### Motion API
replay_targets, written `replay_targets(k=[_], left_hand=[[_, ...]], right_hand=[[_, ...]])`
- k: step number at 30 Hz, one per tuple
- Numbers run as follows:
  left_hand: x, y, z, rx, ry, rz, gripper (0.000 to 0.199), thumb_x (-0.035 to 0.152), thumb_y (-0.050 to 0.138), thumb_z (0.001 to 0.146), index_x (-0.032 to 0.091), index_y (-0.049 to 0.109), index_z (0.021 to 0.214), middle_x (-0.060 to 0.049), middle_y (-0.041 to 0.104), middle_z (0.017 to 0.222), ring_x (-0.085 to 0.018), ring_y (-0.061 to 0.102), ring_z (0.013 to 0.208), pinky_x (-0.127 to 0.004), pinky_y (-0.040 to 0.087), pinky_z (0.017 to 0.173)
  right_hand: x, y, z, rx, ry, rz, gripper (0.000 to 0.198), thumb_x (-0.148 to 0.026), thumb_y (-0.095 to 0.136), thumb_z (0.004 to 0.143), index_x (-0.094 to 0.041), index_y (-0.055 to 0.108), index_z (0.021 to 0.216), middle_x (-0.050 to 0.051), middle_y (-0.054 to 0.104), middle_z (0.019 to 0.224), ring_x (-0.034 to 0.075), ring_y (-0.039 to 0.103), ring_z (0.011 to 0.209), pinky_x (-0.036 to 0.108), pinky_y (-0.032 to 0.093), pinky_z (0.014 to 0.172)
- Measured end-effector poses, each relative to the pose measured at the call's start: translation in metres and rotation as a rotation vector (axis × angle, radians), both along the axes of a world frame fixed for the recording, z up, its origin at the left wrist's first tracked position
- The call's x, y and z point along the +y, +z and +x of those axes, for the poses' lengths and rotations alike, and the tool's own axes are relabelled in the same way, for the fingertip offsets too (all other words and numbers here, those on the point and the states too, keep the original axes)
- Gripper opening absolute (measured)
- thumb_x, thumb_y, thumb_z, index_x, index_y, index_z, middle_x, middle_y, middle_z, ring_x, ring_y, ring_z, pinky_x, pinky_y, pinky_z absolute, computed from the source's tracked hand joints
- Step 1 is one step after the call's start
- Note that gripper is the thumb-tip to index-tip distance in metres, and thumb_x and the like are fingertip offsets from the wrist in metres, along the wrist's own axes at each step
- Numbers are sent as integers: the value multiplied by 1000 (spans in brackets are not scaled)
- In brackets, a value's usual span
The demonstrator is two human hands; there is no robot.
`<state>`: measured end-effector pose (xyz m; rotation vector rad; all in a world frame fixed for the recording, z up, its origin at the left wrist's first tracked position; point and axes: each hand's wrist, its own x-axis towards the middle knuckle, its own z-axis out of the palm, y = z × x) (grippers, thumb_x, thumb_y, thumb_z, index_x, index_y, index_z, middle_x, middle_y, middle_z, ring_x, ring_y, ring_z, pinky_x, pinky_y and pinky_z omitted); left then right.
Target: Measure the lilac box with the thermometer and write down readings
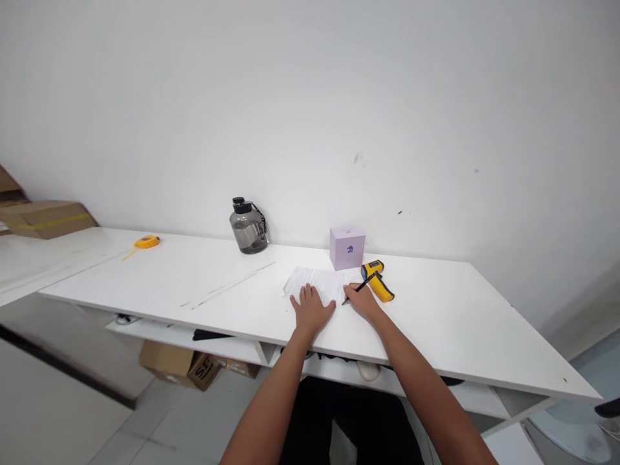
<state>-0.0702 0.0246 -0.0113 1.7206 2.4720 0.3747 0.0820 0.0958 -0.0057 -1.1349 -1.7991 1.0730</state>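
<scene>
A sheet of paper [317, 279] with lines of writing or print lies on the white table. My left hand [310, 311] rests flat on its lower edge, fingers spread. At the paper's right side my right hand [361, 299] grips a black pen [367, 281], its tip pointing down and left near the sheet; whether it touches the paper I cannot tell. Just beyond my right hand lies a yellow and black infrared thermometer [382, 287], partly covered by the pen. Behind the paper stands a lilac box [347, 248] with a dark emblem.
A grey water jug [248, 229] with a black lid stands by the wall. A yellow tape measure [146, 241] lies farther left, near cardboard boxes [48, 218]. Under the white tabletop [436, 310] runs a shelf holding a white mouse-like object [368, 370]. Another carton [179, 363] sits below.
</scene>
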Motion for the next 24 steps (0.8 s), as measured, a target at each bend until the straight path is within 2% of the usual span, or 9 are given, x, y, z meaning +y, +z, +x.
replay_targets(k=[16,24], left_hand=[[0,1,1,-7,4,-4,86,59,36,86,5,29,152,-19,17,163,-34,11,153,-61,5,120],[-1,3,1,-13,3,-11,87,59,35,86,4,28,152,-19,16,163,-34,11,153,-61,5,120]], right_hand=[[0,1,0,-1,-36,-23,29,-36,50,77,-21,50,52,-2,52,53,15,48,60,28,36,61],[1,-1,0,-9,-16,-12,33,-41,50,80,-20,54,55,-1,55,56,16,50,61,28,37,62]])
